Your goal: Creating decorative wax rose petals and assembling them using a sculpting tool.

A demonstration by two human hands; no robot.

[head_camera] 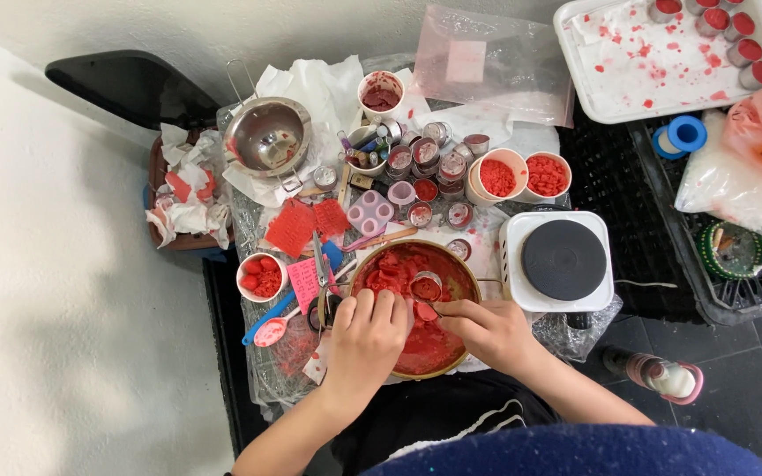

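One round metal bowl [416,308] sits at the near edge of the worktop [262,375], smeared inside with lumpy red wax. Left hand [365,339] curls over its rim, fingers closed on the edge. Right hand [487,328] pinches a flat red wax piece [426,310] over the bowl, just below a small tin [425,286]. Behind, two cups of red granules [522,176]. One white hotplate [559,260] with a dark round disc stands just right of the bowl.
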